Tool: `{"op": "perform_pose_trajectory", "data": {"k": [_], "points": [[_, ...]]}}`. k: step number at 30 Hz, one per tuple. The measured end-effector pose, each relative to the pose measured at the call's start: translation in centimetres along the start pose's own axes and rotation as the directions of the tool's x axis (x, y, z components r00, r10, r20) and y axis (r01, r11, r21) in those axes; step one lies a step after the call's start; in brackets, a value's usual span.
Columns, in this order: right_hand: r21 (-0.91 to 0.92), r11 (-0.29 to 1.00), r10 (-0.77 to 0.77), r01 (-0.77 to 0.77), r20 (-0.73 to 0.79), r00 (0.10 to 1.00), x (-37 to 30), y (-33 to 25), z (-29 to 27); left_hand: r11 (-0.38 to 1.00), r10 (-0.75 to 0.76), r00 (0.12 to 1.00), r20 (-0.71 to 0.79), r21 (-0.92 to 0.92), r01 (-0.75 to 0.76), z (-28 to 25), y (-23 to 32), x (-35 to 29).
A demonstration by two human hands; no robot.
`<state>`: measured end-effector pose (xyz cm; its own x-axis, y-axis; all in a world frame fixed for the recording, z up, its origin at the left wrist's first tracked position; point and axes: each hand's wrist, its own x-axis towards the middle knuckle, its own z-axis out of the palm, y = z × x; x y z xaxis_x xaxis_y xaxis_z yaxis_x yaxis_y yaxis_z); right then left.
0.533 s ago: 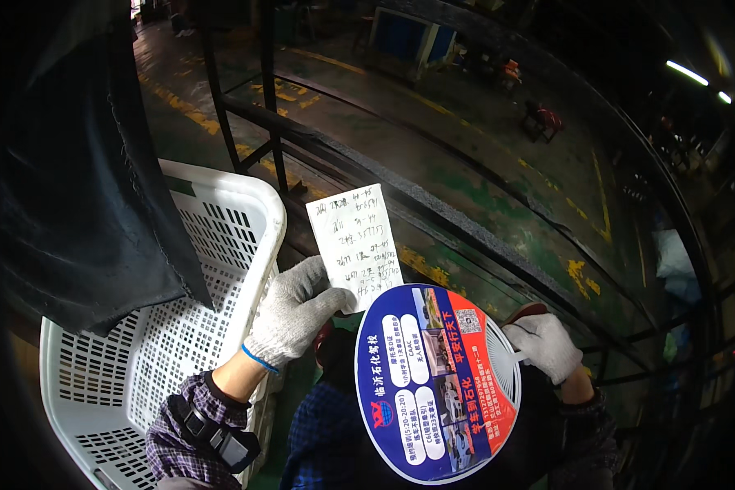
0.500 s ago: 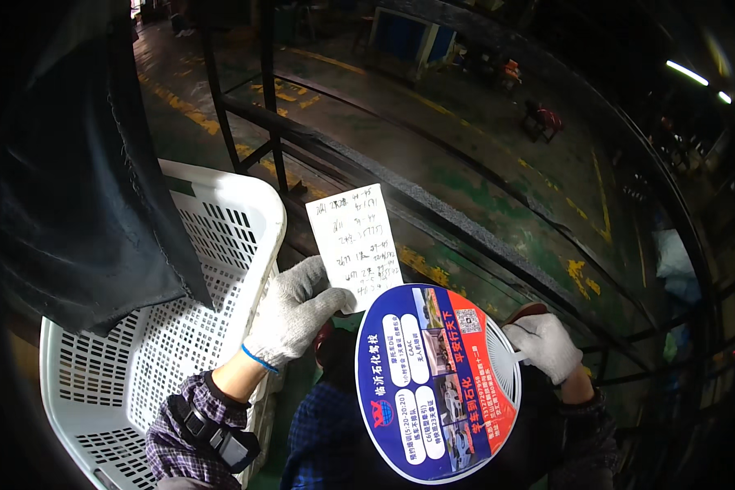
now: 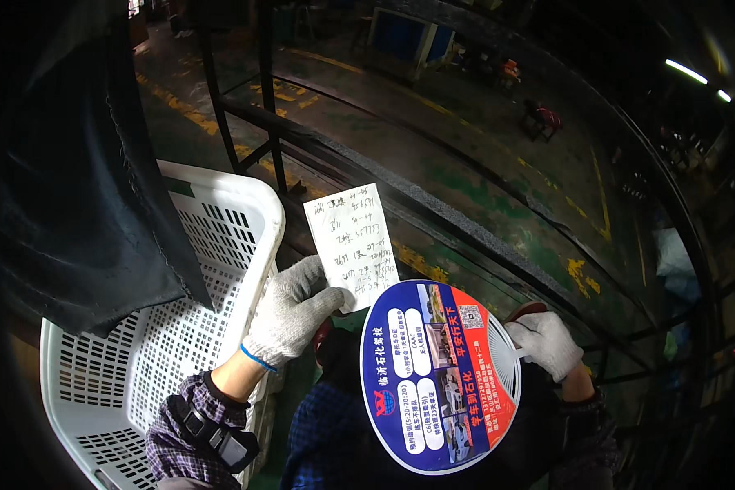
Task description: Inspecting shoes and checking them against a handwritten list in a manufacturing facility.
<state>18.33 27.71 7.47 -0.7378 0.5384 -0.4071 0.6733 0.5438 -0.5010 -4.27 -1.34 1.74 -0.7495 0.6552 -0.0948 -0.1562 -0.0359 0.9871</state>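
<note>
A white paper slip (image 3: 353,245) with rows of handwriting is pinched upright between the thumb and fingers of my left hand (image 3: 292,312), which wears a grey-white knit glove with a blue cuff edge. My right hand (image 3: 545,346), gloved likewise, is closed round the short white handle of a round plastic hand fan (image 3: 433,384). The fan's printed face is dark blue and orange-red with small pictures, and it faces me. Its upper left edge comes close to the lower corner of the slip. A dark strapped device sits on my left wrist.
At my left stands a white perforated plastic basket (image 3: 159,343), with a black sheet (image 3: 90,188) hanging over part of it. Dark metal rails (image 3: 400,196) cross in front of me. Beyond them lies a green floor with yellow markings and a small red-topped stool (image 3: 543,120).
The fan has shifted slightly right and up, and its tilt has changed a little. The slip has turned slightly, so its writing shows more plainly. Both hands keep their grips.
</note>
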Motion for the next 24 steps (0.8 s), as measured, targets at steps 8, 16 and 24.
{"op": "perform_pose_trajectory", "data": {"k": [8, 16, 24], "points": [[0.008, 0.993, -0.112, 0.114, -0.124, 0.986, 0.3, 1.3, 0.9, 1.000, -0.019, 1.000, 0.005, -0.003, 0.019, 0.0, 0.2, -0.1], [0.726, 0.659, -0.275, -0.197, 0.477, 0.834, -0.1, 0.9, -3.2, 0.999, 0.028, 1.000, 0.014, 0.027, -0.028, -0.1, 0.1, 0.2], [0.344, 0.929, 0.026, 0.138, -0.430, 0.903, 0.6, 4.7, -0.6, 0.998, 0.054, 0.999, 0.008, -0.017, -0.054, -0.4, -0.1, 0.3]]}}
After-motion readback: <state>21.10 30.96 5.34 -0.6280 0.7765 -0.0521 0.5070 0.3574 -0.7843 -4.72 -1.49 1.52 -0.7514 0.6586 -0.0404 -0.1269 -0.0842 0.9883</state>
